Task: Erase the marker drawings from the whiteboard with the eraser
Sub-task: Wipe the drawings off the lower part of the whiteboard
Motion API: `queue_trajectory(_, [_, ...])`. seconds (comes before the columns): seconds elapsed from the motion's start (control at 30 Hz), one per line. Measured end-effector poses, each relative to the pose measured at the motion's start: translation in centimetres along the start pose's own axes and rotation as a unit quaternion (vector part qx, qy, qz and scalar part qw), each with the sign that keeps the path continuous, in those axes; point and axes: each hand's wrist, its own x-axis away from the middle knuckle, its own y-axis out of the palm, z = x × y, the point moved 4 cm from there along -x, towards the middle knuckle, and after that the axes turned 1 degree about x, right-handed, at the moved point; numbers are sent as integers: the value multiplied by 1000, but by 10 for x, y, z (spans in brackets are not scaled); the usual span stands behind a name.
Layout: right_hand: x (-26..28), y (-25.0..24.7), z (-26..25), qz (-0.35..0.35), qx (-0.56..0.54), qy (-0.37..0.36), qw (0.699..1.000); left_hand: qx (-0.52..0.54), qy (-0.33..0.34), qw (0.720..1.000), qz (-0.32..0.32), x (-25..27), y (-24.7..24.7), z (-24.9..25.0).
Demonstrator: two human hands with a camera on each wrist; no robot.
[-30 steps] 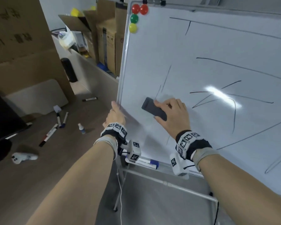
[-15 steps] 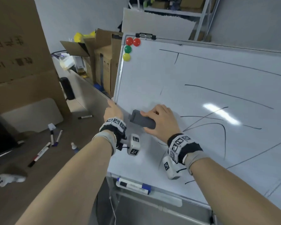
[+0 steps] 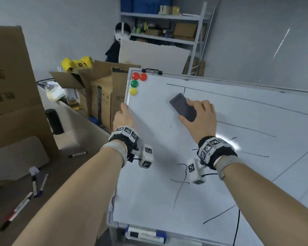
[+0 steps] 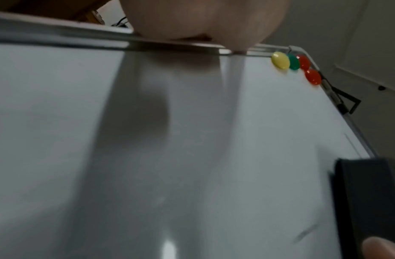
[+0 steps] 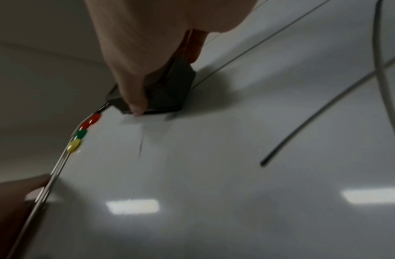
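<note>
Right hand (image 3: pixel 200 118) grips the eraser (image 3: pixel 183 107) flat on the whiteboard (image 3: pixel 238 118) near its top line, while left hand (image 3: pixel 123 118) grasps the board's left edge. If pressure is weak or the board shakes, thin marks may remain, and the 4 magnets (image 3: pixel 135 83) nearby may be knocked off

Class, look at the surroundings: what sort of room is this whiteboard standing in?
Probably a storeroom or workshop office: open cardboard boxes stacked beside the whiteboard, metal shelving loaded with supplies behind it, and markers scattered around.

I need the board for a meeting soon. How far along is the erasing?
Early. The whiteboard looks wiped along its left side. The right hand presses the eraser near the top line, while the left hand grips the frame. Lines across the middle and right, and a squiggle lower down, remain.
</note>
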Motion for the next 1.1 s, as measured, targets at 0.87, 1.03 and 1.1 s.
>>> queue_trajectory(0.87, [-41,-7,-73,51,42,-20,998,-32,116,992,42,17,-11,47])
queue_trajectory(1.03, [-29,-37,-20,114,70,72,988,-36,112,991,57,13,-5,45])
queue_trajectory(1.1, [-24,-50,-1,128,77,106,983,-34,107,992,56,11,-3,45])
